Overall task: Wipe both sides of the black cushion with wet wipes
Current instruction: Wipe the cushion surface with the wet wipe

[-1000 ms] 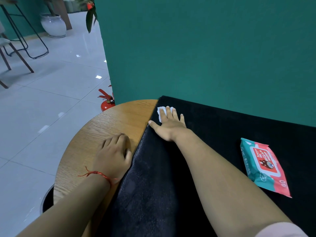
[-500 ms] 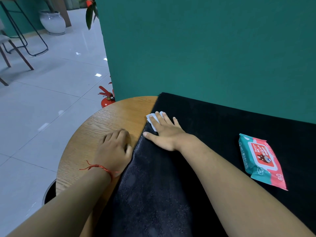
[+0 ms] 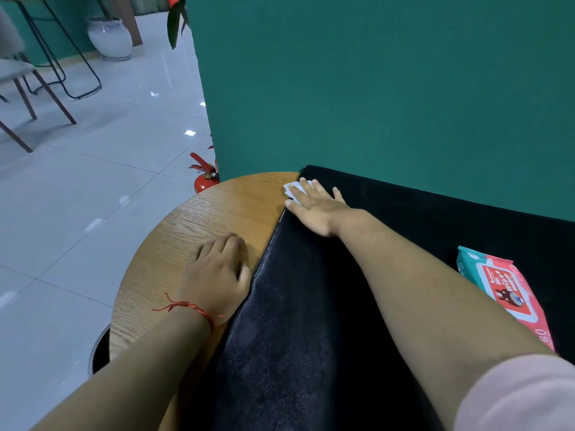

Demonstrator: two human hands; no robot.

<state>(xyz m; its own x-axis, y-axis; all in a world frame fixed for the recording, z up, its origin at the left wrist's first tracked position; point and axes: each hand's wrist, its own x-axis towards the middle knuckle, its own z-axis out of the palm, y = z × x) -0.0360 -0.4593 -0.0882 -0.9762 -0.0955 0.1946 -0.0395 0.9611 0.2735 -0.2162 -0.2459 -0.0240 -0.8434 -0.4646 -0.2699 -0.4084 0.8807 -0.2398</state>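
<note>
A round wooden table point(image 3: 193, 231) with a light oak grain is set against a dark green wall point(image 3: 373, 88). Pale glossy floor tiles point(image 3: 77, 197) are spread out to the left, and ceiling lights are reflected in them. A red fire extinguisher point(image 3: 205, 178) is placed on the floor just beside the wall's corner. A white ceramic pot point(image 3: 109, 38) and a chair point(image 3: 18, 76) are seen further back. A dark green leaf point(image 3: 173, 21) is hung near the wall's edge. A dark round container point(image 3: 101, 349) is partly hidden under the tabletop.
</note>
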